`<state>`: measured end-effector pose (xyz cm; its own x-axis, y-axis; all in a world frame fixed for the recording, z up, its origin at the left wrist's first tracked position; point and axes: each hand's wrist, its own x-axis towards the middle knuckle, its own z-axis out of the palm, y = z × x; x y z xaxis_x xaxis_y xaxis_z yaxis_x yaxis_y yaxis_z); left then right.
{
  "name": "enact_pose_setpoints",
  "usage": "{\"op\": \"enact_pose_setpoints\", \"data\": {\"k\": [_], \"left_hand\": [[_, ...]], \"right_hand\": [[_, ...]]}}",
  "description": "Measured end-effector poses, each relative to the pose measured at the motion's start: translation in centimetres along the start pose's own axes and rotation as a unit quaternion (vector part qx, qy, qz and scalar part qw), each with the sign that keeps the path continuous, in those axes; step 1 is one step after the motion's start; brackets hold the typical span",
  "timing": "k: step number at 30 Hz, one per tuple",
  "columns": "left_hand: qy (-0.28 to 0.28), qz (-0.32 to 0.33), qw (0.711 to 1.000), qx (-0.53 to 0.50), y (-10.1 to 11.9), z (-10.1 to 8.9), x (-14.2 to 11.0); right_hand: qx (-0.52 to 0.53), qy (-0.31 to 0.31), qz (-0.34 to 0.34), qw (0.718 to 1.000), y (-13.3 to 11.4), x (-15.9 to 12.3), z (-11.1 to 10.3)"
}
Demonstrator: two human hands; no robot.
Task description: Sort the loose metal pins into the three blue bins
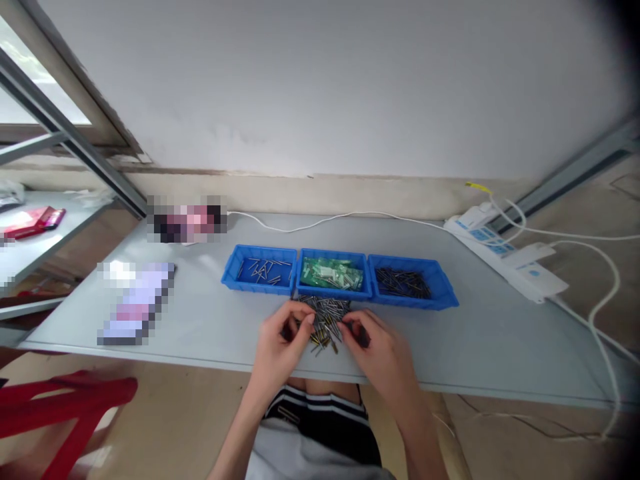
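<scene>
1. Nearest the viewer, the person's grey shirt (310,450) and black shorts (345,433) fill the lower edge, with a bare forearm reaching forward on either side.
2. The heap of metal pins (330,309) lies loose on the worktop (200,320), between the two hands and just in front of the middle blue tray (334,293). Some pins are dull grey, others brassy.
3. Handling, as judged by appearance: each pin should be light, stiff and hard to break, but smooth, apt to roll and to snag its neighbours. A fingertip pinch at mid-length, or on an end standing clear of the heap, suits best.
4. The left hand (283,339) is curled at the heap's left edge, thumb and fingertips drawn together; whether this grip encloses a pin is too small to make out.
5. The right hand (376,347) mirrors it at the right edge, wrist low, fingers bent inward, thumb and forefinger at the pins; its grip is likewise uncertain, contact and hold being indistinguishable.
</scene>
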<state>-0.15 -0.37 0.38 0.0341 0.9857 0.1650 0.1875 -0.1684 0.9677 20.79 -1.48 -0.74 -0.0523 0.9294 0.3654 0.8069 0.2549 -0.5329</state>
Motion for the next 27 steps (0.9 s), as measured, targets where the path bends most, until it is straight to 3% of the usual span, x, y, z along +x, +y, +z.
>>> {"op": "enact_pose_setpoints", "data": {"k": [16, 27], "left_hand": [[0.0, -0.008, 1.0, -0.007, 0.1, 0.07, -0.07], [0.009, -0.014, 1.0, 0.003, 0.16, 0.04, -0.12]], "right_hand": [[0.005, -0.002, 0.059, 0.998, -0.04, -0.19, 0.67], [-0.007, -0.006, 0.049, 0.999, -0.19, -0.41, 0.76]]}}
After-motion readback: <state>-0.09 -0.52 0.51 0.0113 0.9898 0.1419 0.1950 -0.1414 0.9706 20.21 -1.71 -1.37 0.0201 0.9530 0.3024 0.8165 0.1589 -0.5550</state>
